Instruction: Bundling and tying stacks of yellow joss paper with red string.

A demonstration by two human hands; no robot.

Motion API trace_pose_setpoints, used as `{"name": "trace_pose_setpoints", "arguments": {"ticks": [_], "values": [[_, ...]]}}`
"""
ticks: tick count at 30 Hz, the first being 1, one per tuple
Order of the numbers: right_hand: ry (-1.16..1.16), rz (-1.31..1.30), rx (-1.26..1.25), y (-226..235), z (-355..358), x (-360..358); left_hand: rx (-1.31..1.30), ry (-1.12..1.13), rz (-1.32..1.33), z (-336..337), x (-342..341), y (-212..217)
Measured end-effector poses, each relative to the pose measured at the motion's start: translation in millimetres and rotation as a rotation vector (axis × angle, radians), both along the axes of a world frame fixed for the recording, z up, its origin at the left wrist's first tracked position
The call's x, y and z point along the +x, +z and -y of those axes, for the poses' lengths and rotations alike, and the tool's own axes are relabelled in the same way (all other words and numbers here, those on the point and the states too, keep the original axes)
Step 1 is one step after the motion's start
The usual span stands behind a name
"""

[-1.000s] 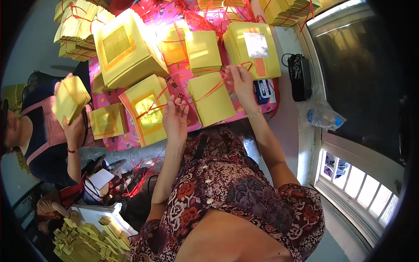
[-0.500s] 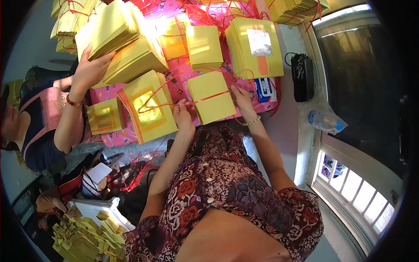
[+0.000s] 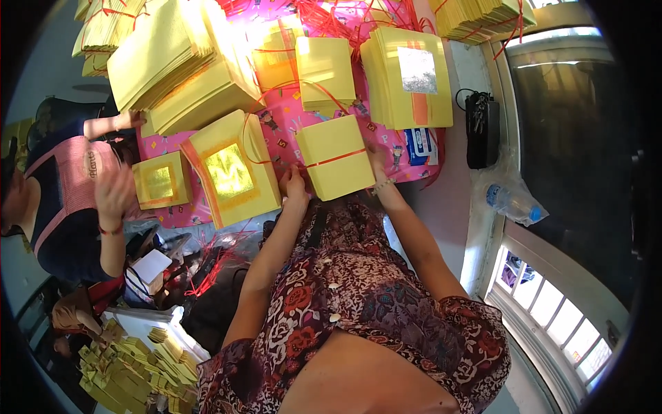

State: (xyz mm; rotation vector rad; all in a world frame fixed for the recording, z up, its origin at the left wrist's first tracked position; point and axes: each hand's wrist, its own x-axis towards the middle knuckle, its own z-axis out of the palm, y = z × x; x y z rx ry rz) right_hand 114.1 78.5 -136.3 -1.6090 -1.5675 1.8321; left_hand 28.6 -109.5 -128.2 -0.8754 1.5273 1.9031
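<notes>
A thick stack of yellow paper (image 3: 336, 155) lies at the near edge of the pink-covered table, with a red string (image 3: 335, 158) running across its top. On its left side my left hand (image 3: 295, 186) has its fingers pinched together at the string, whose loose length loops up and over behind the stack. Against the right side rests my right hand (image 3: 380, 174); motion smears its fingers, which are partly hidden by the stack's edge. Just left of my left hand sits a bigger yellow stack (image 3: 231, 169) with a gold foil square on top.
Several more yellow stacks (image 3: 407, 79) stand on the pink tablecloth (image 3: 276, 114), beside a heap of red strings (image 3: 338, 24). A co-worker (image 3: 76, 186) is at the left. Black case with keys (image 3: 481, 124) and plastic bottle (image 3: 514, 203) lie on the right ledge. A box of yellow pieces (image 3: 138, 366) is lower left.
My right hand has moved in and up along the stack's right side, and the string across it looks flatter. The co-worker's hand has left the tall stack and dropped down.
</notes>
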Motion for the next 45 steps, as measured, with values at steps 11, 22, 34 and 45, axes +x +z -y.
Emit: {"name": "trace_pose_setpoints", "arguments": {"ticks": [11, 22, 34, 45], "values": [[0.052, -0.163, 0.014, -67, -17, 18, -0.357, -0.419, -0.488, -23, -2, 18], [0.229, -0.027, 0.057, -42, -12, 9, -0.283, -0.312, 0.006, -21, -15, -18], [0.304, -0.323, -0.156, 19, -31, 1, 0.160, -0.231, 0.407, -36, -16, 19], [0.374, -0.596, -0.313, 105, -33, 17, 0.346, -0.252, -0.093, -29, -20, 105]]}}
